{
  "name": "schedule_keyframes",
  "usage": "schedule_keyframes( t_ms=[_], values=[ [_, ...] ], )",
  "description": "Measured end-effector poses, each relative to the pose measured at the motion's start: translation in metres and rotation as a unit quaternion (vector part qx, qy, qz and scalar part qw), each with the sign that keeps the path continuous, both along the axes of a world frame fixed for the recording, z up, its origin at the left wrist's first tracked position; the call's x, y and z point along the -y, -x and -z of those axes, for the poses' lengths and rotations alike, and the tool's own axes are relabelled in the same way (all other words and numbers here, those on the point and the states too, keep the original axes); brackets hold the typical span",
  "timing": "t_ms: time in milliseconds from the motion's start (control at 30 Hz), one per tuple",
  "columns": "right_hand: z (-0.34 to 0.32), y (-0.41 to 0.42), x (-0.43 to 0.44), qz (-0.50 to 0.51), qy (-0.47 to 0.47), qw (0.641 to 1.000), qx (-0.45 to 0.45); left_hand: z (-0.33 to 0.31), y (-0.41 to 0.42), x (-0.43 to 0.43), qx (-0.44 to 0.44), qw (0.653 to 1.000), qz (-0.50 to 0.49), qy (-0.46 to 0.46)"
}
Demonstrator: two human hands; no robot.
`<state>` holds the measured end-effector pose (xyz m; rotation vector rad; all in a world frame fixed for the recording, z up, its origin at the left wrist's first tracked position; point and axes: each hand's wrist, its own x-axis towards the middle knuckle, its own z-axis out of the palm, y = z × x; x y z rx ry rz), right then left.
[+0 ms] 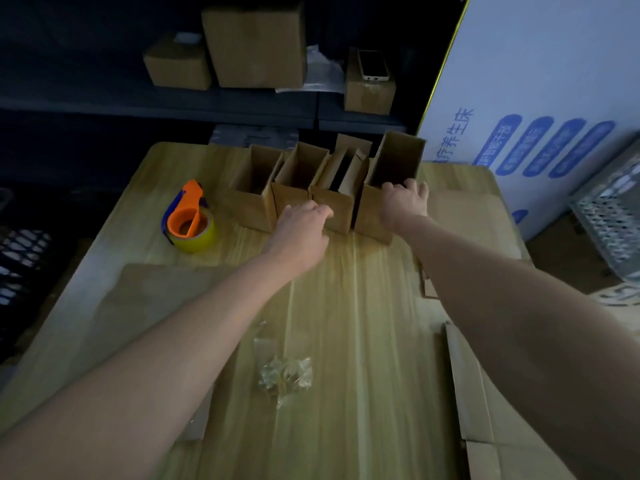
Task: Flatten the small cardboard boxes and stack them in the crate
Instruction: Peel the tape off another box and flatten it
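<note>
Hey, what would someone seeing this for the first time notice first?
The left hand and right hand reach across the wooden table to a row of four open cardboard boxes at its far side; the right one holds the near rim of the tallest box, at the right end. Left of the row sits a bright orange tape dispenser.

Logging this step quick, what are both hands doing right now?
Left hand: fingers curled against the third box from the left; grip cannot be told.
Right hand: holding the near rim of the rightmost box.
</note>
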<state>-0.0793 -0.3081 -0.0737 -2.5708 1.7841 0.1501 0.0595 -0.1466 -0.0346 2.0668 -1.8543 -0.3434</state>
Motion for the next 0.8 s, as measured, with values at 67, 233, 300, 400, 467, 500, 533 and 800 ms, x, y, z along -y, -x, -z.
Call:
schedule_keyframes(
  t_ms=[67, 233, 300, 400, 467, 500, 533, 800],
  values=[
    [-0.003, -0.001, 0.002, -0.003, 0.056, 0.998, 0.009, 0.001, 0.003, 0.000, -0.003, 1.000, 0.003, -0.003],
    [-0.032, 0.008, -0.007, 0.006, 0.146, 0.986, 0.076, 0.000, 0.010, -0.001, -0.039, 0.999, -0.015, -0.008],
    [-0.054, 0.015, -0.016, 0.028, 0.160, 0.981, 0.109, -0.005, 0.014, 0.000, -0.067, 0.997, -0.023, -0.010],
    [-0.084, 0.023, -0.039, 0.085, 0.150, 0.968, 0.185, -0.014, 0.022, 0.001, -0.106, 0.994, -0.023, -0.033],
    [-0.101, 0.028, -0.059, 0.153, 0.105, 0.947, 0.261, -0.021, 0.025, -0.002, -0.144, 0.988, -0.018, -0.057],
    [-0.108, 0.030, -0.068, 0.187, 0.078, 0.933, 0.299, -0.023, 0.025, -0.004, -0.161, 0.985, -0.008, -0.066],
    [-0.114, 0.033, -0.076, 0.219, 0.049, 0.917, 0.330, -0.024, 0.024, -0.007, -0.171, 0.983, 0.008, -0.072],
    [-0.109, 0.051, -0.152, 0.330, -0.030, 0.843, 0.423, -0.020, 0.014, -0.040, -0.143, 0.976, 0.132, -0.098]
  ],
)
